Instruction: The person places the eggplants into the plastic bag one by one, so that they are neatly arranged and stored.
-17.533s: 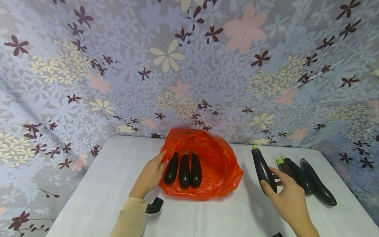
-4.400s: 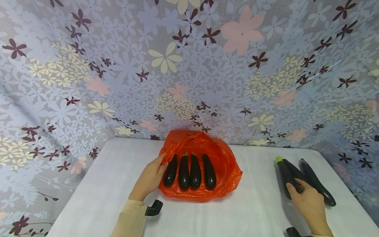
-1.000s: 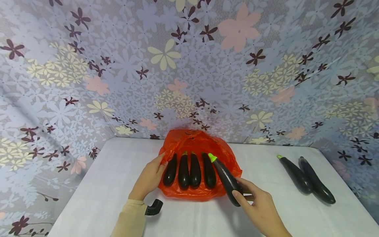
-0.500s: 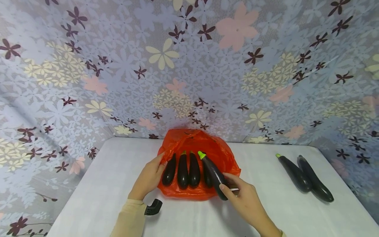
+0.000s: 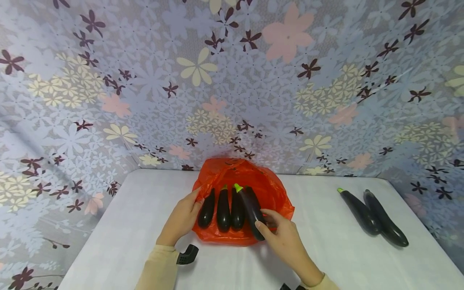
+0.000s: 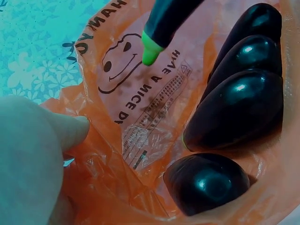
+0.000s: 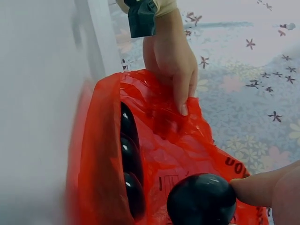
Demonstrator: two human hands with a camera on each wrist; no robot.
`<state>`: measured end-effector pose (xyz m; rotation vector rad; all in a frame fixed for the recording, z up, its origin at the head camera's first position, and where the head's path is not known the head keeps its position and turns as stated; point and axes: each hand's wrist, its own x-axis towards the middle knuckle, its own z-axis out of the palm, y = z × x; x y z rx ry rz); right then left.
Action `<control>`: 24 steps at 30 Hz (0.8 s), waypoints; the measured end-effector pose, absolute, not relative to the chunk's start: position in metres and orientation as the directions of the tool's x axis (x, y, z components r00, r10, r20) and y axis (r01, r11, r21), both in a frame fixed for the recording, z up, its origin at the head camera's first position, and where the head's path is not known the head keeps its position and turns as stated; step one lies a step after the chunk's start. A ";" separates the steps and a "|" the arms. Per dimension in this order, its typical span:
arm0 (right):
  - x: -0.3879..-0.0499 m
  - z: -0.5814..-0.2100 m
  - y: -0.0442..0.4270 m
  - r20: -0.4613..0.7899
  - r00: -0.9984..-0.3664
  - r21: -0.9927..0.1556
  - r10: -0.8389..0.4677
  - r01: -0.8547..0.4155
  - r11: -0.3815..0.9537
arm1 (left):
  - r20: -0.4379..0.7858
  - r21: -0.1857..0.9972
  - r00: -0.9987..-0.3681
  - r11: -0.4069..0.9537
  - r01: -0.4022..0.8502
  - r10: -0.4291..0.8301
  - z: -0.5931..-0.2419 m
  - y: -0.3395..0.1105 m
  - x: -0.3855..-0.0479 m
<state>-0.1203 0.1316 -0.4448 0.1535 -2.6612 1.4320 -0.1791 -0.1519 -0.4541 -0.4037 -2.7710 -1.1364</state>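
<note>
My left hand (image 5: 182,217) pinches the left edge of the red plastic bag (image 5: 279,201), which lies with its mouth held wide. Several dark eggplants, such as this one (image 5: 223,211), lie side by side in the bag. My right hand (image 5: 284,239) grips another eggplant (image 5: 251,209) by its thick end, over the right part of the bag, its green stem pointing away and overlapping the ones beneath. In the left wrist view that green stem (image 6: 151,50) hangs above the printed bag wall. In the right wrist view my thumb (image 7: 258,188) presses on the held eggplant's rounded end (image 7: 201,199).
Two more eggplants (image 5: 360,212) (image 5: 386,219) lie touching on the white table (image 5: 326,241) at the right. A flower-patterned cloth (image 5: 232,80) rises behind the table and at both sides. Black devices (image 5: 187,254) are strapped at the wrists.
My right hand has carried the eggplant leftward over the bag from the group at the right, where two now lie. My left hand has kept its hold on the bag's edge.
</note>
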 end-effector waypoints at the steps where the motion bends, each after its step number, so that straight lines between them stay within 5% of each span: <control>1: -0.121 -0.446 0.130 0.149 -0.988 -0.824 -0.034 -0.144 0.547 | 0.210 0.671 -0.957 0.682 0.290 0.201 -0.454 -0.152 -0.179; 24: -0.147 -0.457 0.097 0.138 -0.987 -0.886 -0.079 -0.158 0.435 | 0.226 0.661 -0.953 0.686 0.302 0.202 -0.455 -0.154 -0.179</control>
